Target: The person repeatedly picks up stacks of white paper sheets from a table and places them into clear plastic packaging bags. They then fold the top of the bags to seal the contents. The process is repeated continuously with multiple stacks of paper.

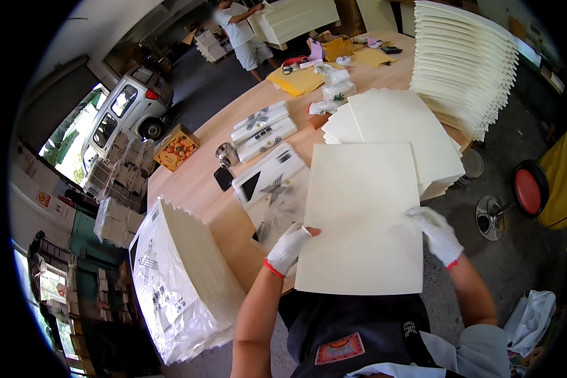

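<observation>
A large cream board sheet (360, 214) is held in front of my body, over the table's near edge. My left hand (290, 247), in a white knit glove with a red cuff, grips its left edge; the bare thumb lies on top. At the opposite edge my right hand (436, 234), gloved the same way, pinches with its fingertips. Beyond the sheet lies a fanned stack of like cream boards (400, 123). Left of it are flat printed clear plastic bags (276, 183). A plastic-wrapped pack of boards (183, 277) stands by my left forearm.
A tall pile of cream boards (463, 63) rises at the far right. The wooden table (201, 183) also bears a phone (223, 179), a metal tin (227, 154), an orange-printed box (177, 148) and yellow envelopes (296, 80). A red-seated stool (530, 187) stands right. Another person (240, 31) works far off.
</observation>
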Motion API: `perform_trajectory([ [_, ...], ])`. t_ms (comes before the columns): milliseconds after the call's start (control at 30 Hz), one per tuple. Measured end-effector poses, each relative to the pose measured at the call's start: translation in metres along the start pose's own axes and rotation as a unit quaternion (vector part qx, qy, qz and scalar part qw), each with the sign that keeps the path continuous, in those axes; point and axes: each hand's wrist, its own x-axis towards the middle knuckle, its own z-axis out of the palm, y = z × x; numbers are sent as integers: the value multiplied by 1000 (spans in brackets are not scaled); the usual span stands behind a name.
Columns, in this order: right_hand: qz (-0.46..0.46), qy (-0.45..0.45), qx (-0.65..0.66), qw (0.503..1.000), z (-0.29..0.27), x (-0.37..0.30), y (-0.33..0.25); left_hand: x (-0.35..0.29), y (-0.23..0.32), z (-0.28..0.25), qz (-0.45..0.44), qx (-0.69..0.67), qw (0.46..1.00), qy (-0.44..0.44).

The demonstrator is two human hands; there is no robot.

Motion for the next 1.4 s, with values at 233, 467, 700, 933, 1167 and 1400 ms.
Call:
perform_trajectory([
  [233,-98,-48,-181,977,104,-11,-26,-11,-54,82,250,446,851,121],
  [467,-281,-77,-447,846,68,-8,-26,-35,-15,-17,246,-138,945,163],
  [700,-347,-250,-632,646,109,11,-40,-81,-15,-6,340,235,904,110],
  [933,184,-387,13,904,110,55,20,-77,-128,29,562,295,759,148],
  [1167,-261,-345,-286,855,176,67,69,-44,-43,65,450,318,806,217],
  [1400,-361,-251,-422,793,173,-15,29,-36,-85,23,311,237,865,316],
])
